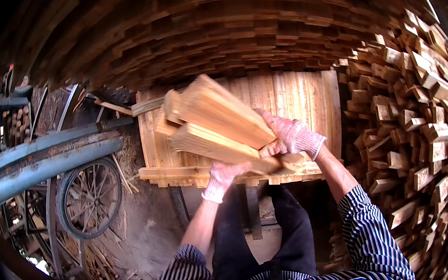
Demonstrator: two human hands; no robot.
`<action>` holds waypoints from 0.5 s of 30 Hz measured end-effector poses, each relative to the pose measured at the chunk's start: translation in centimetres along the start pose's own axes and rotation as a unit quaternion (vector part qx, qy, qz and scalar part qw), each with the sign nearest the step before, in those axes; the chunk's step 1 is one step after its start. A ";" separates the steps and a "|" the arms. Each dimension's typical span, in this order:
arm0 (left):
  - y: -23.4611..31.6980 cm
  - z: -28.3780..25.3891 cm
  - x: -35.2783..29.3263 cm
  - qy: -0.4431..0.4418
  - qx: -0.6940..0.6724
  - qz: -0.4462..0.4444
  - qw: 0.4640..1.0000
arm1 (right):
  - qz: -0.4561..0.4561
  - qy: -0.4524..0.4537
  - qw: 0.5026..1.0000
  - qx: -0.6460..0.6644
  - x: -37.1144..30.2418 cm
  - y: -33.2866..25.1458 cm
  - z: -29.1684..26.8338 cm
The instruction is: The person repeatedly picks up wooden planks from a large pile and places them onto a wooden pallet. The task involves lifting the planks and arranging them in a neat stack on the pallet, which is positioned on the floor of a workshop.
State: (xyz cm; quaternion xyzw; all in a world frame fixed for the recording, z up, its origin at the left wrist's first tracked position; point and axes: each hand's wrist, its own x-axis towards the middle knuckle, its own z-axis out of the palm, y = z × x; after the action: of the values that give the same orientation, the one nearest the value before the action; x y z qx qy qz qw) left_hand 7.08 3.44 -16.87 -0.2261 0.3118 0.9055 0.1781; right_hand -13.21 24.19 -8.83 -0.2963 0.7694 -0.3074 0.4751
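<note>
Between my two gloved hands is a bundle of several pale wooden boards [220, 112], tilted with its far end up and to the left. My left hand [223, 178] grips the near lower edge of the bundle, its thumb side against the wood. On the right side of the near end, my right hand [292, 134] is wrapped round the boards. Part of each hand's fingers is hidden by the wood. Beneath the bundle stands a flat-topped table of wooden slats [309, 107], with a lengthwise strip [175, 172] along its near left edge.
A tall wall of stacked boards [222, 34] rises beyond the table. More boards are piled in a rough heap [402, 135] at the right. On the left are blue-grey pipes [54, 166], a spoked cart wheel [90, 198] and scattered wood scraps on the floor [153, 244].
</note>
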 end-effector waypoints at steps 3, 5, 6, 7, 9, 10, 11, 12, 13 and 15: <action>-1.6 1.7 -0.8 0.138 -0.014 0.140 0.980 | -0.002 0.010 0.994 0.107 1.3 -3.0 2.5; -1.6 0.7 -0.4 0.011 -0.135 0.164 0.977 | 0.065 -0.022 0.992 0.109 4.0 -3.4 4.6; -2.7 -1.6 -1.3 0.086 -0.150 0.155 0.973 | 0.080 -0.045 0.989 0.115 5.2 -4.4 5.6; -3.9 -4.0 -1.7 0.158 -0.164 0.142 0.963 | 0.083 -0.066 0.985 0.139 6.4 -4.4 6.4; -6.4 -9.7 -2.1 0.270 -0.167 0.121 0.940 | 0.084 -0.108 0.973 0.183 9.0 -2.7 7.2; -7.0 -11.4 -1.3 0.277 -0.174 0.122 0.937 | 0.040 -0.111 0.966 0.231 10.7 1.2 7.5; -7.4 -12.6 0.1 0.279 -0.182 0.117 0.936 | 0.000 -0.114 0.953 0.279 12.3 5.5 7.6; -7.2 -12.4 2.5 0.275 -0.189 0.099 0.937 | 0.044 -0.094 0.917 0.385 13.3 11.5 7.0; -7.0 -11.0 5.7 0.259 -0.198 0.067 0.943 | 0.092 -0.050 0.868 0.486 12.9 18.2 5.6; -6.6 -14.6 3.9 0.334 -0.195 0.073 0.919 | 0.109 0.055 0.975 -0.184 14.8 12.5 7.1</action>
State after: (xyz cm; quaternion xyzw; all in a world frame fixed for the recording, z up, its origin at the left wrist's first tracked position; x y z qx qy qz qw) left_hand 11.24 -0.36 -32.34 -0.5219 0.1858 0.8310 -0.0507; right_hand -14.34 19.72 -28.96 -0.2758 0.8653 -0.1222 0.4003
